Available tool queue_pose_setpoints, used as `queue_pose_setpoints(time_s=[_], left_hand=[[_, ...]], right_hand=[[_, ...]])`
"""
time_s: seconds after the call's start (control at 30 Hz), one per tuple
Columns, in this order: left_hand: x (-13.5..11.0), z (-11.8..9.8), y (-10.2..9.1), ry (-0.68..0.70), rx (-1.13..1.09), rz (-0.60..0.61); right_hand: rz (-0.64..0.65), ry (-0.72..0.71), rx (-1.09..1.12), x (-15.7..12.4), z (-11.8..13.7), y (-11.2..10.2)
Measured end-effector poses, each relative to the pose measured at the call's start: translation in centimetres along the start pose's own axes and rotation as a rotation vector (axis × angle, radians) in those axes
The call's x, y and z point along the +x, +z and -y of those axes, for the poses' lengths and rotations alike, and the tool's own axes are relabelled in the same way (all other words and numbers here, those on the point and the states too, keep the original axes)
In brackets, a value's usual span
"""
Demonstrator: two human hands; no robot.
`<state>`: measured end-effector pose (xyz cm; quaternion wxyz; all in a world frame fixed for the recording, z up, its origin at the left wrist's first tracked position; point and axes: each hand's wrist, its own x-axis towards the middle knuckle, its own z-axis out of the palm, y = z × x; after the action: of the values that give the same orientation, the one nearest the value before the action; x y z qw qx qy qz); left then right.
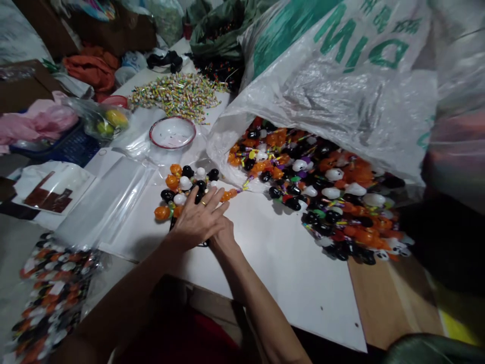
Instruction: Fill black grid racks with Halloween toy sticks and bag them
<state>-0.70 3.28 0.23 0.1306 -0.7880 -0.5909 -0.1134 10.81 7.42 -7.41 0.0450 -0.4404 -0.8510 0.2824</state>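
Note:
My left hand [199, 215], a ring on one finger, lies with fingers stretched apart over a small group of novelty pieces with orange, black and white rounded heads. Among them are an orange pumpkin-like head [162, 213], a black head [167, 195] and a white head [185, 183]. My right hand [223, 232] is partly beneath the left one, so its fingers are hidden. A dark flat edge [203, 243] shows under both hands; I cannot make out what it belongs to. An orange piece with a coloured stem [229, 195] lies just beyond the left fingertips.
To the right, a big white woven sack [341, 96] spills a heap of similar pieces [329, 192]. A red-rimmed white bowl [172, 132] and a pile of small coloured sticks [178, 93] are behind. Clear plastic bags [109, 202] lie left; packed pieces [53, 293] are lower left.

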Motion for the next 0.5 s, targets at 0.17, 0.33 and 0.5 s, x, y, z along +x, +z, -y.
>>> queue_pose_setpoints(time_s=[0.17, 0.33, 0.5], left_hand=[[0.4, -1.3, 0.6, 0.006, 0.047, 0.113], [1.1, -1.3, 1.2, -0.011, 0.056, 0.110], [2.5, 0.1, 0.8, -0.094, -0.006, -0.033]], right_hand=[[-0.010, -0.090, 0.274, -1.5, -4.5, -1.2], [-0.303, -0.071, 0.195, 2.3, -8.4, -6.6], [-0.263, 0.012, -0.272, 4.5, -8.3, -8.2]])
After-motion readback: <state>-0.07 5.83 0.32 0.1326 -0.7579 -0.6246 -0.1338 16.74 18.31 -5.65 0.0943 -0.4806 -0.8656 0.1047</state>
